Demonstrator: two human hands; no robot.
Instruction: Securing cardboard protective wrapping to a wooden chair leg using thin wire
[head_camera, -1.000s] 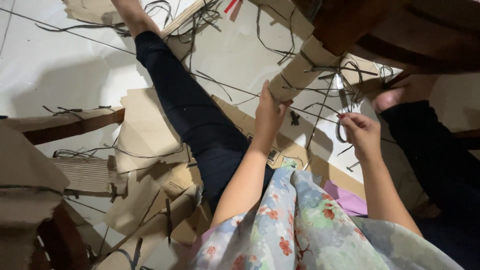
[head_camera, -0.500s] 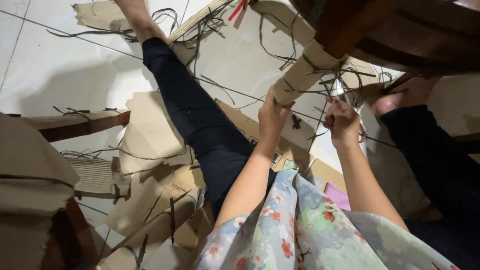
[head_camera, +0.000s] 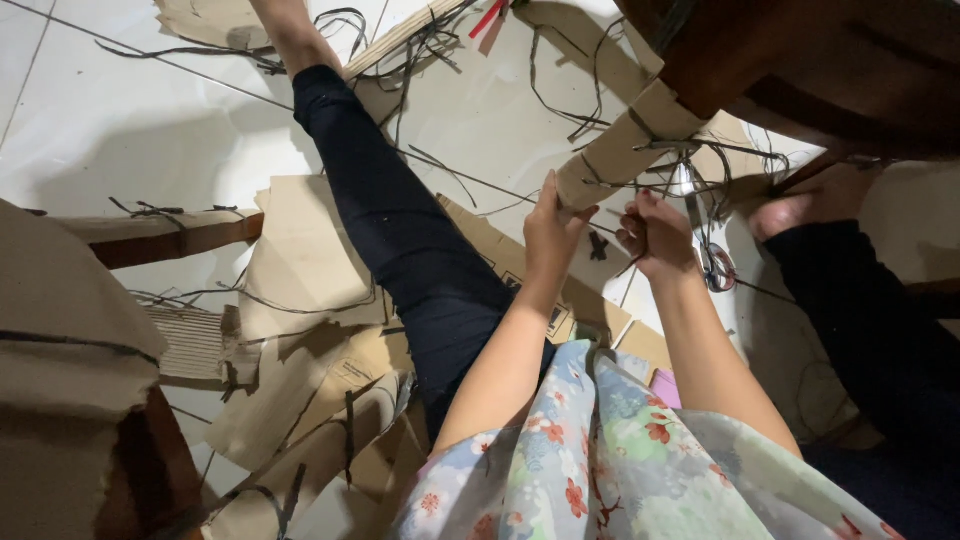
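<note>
Item: cardboard roll (head_camera: 625, 140), a long flattened bundle of brown card bound about with dark string (head_camera: 690, 150), slanting from the upper right down toward the middle of the white tiled floor (head_camera: 90, 130). Its lower end rested against the left hand.

Left hand (head_camera: 550, 235): raised, fingers closed around the lower end of the cardboard roll, thumb along its side. It held the roll steady.

Right hand (head_camera: 655, 235): just beside the left, a little below the roll, fingers curled and pinching a strand of the string. Whether the strand was taut could not be told from where I stood.

Handling note, as a judgement: the work appeared to be the binding or unbinding of the roll. It would go best with the left hand keeping the end still and square while the right drew the string evenly, close to the card, so the loops neither slipped off the end nor bit through the edge.

Surroundings: the person sat on the floor, one leg in dark trousers (head_camera: 400, 230) stretched toward the upper edge of the floor, the other leg (head_camera: 870, 320) bent at the right. A flowered garment (head_camera: 620, 460) covered the lap. Loose cardboard sheets (head_camera: 300, 260) lay at the left of the stretched leg, more of them heaped toward the lower left corner. Stray lengths of string lay scattered over the tiles. A pair of scissors (head_camera: 715, 265) lay on the floor just right of the right hand. Dark wooden furniture (head_camera: 800, 60) stood over the upper right corner.
</note>
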